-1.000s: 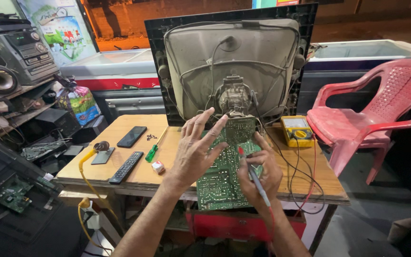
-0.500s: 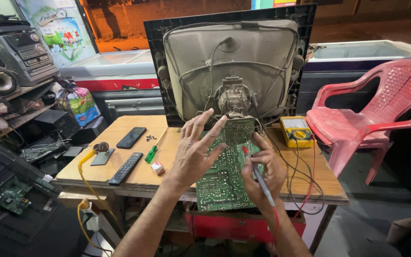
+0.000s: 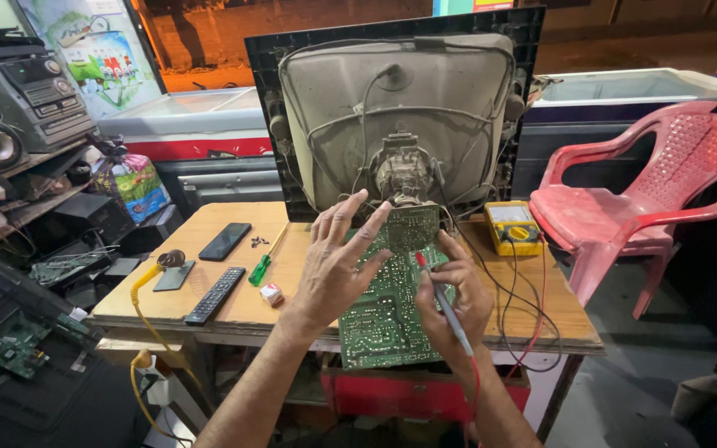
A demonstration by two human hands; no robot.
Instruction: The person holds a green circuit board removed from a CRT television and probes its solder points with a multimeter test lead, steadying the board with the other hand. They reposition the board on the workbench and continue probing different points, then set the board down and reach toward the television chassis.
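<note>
Circuit board point(image 3: 383, 315) middle behind left hand point(image 3: 338, 265); solder joints indistinct.

A light wooden work table point(image 3: 234, 311) stands in the middle of a dim, cluttered workshop. To its right sits a pink plastic armchair point(image 3: 624, 211) on a grey concrete floor point(image 3: 624, 390). Far behind, two white chest freezers point(image 3: 192, 116) line the back. On the left, dark shelves point(image 3: 35, 199) carry a grey stereo with a round speaker point(image 3: 10, 116).

Since the earlier pictures the right hand point(image 3: 450, 294) has raised its red-tipped probe point(image 3: 440, 296) slightly up the green circuit board point(image 3: 383, 311), apparently nearer the left hand point(image 3: 335, 265).
</note>
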